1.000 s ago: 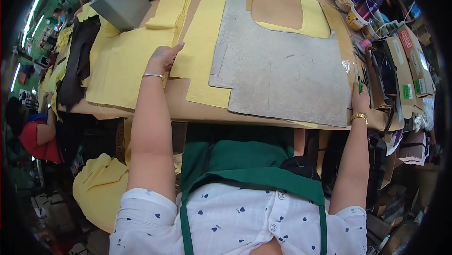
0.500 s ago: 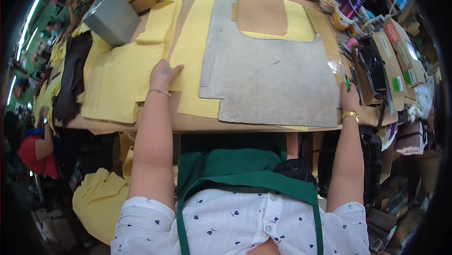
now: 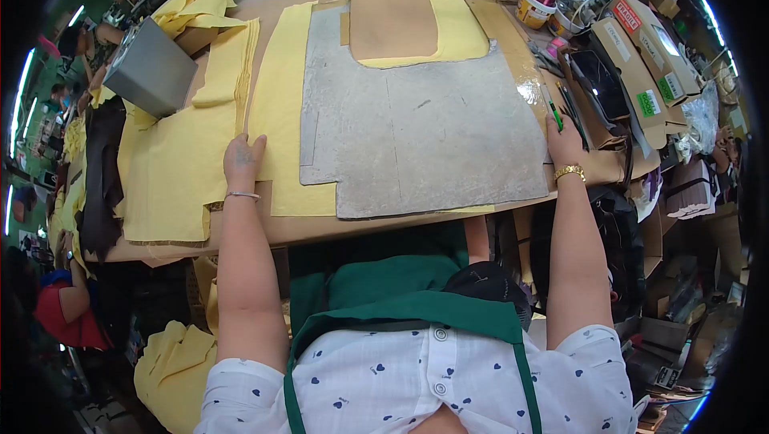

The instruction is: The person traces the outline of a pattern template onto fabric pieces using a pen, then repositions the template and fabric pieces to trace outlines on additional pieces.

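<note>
Upr R of frame: red label (image 3: 628,14) on cardbd box (image 3: 658,66) reads "FRAGILE"; grn sticker (image 3: 647,103) txt not legible.

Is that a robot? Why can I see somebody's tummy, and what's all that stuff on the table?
No robot here! Those are a person's two bare hands. The camera sits on that person's head and looks forward and down, so you see their white shirt and green apron too. Every picture comes from that same camera.

On the table, a big grey sheet lies over yellow cloth. More yellow cloth is on the left, with a metal box near it.

The left hand is at the edge of that left-side cloth; its fingertips are hard to see. The right hand holds something thin and green, perhaps a pen.
</note>
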A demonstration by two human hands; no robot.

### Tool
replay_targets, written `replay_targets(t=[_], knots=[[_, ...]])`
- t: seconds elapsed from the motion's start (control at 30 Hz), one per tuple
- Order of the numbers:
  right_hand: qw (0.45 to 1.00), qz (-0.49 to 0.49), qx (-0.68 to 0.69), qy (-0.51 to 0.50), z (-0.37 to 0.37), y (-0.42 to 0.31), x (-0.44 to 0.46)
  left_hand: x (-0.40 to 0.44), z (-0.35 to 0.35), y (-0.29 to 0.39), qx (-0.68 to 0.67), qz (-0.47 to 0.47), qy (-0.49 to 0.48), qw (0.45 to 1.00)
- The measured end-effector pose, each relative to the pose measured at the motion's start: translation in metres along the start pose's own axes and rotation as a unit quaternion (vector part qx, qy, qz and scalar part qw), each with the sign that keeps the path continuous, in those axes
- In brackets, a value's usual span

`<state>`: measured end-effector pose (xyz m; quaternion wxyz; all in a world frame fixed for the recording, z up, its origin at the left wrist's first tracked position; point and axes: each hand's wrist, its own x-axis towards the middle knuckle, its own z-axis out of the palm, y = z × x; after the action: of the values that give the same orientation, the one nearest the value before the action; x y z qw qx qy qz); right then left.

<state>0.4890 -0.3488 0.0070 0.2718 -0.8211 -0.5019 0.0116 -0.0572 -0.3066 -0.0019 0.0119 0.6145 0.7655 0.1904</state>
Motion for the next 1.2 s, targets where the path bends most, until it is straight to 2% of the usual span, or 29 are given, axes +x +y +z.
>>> replay_targets(t=[0.03,0.07,0.1,0.17,0.23,0.27,0.37,0.47,0.53,0.57,0.6,0.63,0.67,0.7,0.8,0.9,0.97,1.07,1.2], knots=[[1.0,0.003,-0.001,-0.001,-0.001,0.0,0.0,0.001,0.001,-0.001,0.002,0.002,-0.001,1.0],[1.0,0.002,0.0,0.002,-0.001,0.001,0.0,0.0,0.001,-0.001,-0.2,-0.041,-0.023,0.979],[1.0,0.001,0.003,0.007,-0.001,0.003,-0.001,-0.001,-0.003,0.003,-0.392,-0.081,-0.044,0.915],[1.0,-0.005,0.004,0.009,0.002,0.004,0.001,0.003,-0.015,-0.006,-0.689,-0.122,-0.064,0.711],[1.0,-0.02,-0.002,-0.003,0.006,0.012,0.005,0.008,-0.031,-0.037,-0.878,-0.116,-0.056,0.461],[1.0,-0.008,0.0,0.001,0.008,0.013,0.005,0.003,-0.053,-0.037,-0.867,-0.117,0.001,0.484],[1.0,-0.025,-0.001,-0.002,0.01,0.019,0.01,-0.003,-0.106,-0.076,-0.885,-0.017,-0.03,0.464],[0.998,-0.039,-0.045,-0.005,0.021,0.045,0.03,-0.029,-0.171,-0.1,-0.86,0.049,0.033,0.507],[0.997,-0.01,-0.058,-0.045,0.027,0.062,0.047,-0.062,-0.209,-0.131,-0.836,0.054,0.101,0.536],[0.998,-0.026,-0.01,-0.051,0.026,0.061,0.046,-0.08,-0.228,-0.15,-0.819,0.046,0.144,0.553],[0.995,-0.011,-0.059,-0.078,0.009,0.027,0.029,-0.103,-0.246,-0.172,-0.797,0.03,0.193,0.572],[0.996,-0.036,-0.001,-0.085,0.01,0.033,0.032,-0.128,-0.26,-0.196,-0.77,0.007,0.245,0.589],[0.997,-0.034,-0.022,-0.062,0.017,0.046,0.044,-0.157,-0.274,-0.223,-0.739,-0.023,0.3,0.603],[0.99,-0.075,-0.11,-0.034,0.017,0.046,0.047,-0.189,-0.287,-0.248,-0.703,-0.055,0.357,0.613],[0.988,-0.076,-0.131,-0.025,0.018,0.046,0.046,-0.298,-0.314,-0.315,-0.559,-0.19,0.509,0.626],[0.987,-0.08,-0.14,-0.021,0.021,0.058,0.057,-0.421,-0.325,-0.362,-0.37,-0.366,0.602,0.606],[0.987,-0.075,-0.142,-0.02,0.02,0.055,0.056,-0.496,-0.325,-0.374,-0.235,-0.484,0.608,0.583],[0.986,-0.065,-0.154,-0.016,0.015,0.049,0.051,-0.588,-0.311,-0.366,-0.095,-0.633,0.553,0.533],[0.983,-0.046,-0.173,-0.023,0.016,0.041,0.05,-0.656,-0.287,-0.336,0.026,-0.794,0.384,0.471]])
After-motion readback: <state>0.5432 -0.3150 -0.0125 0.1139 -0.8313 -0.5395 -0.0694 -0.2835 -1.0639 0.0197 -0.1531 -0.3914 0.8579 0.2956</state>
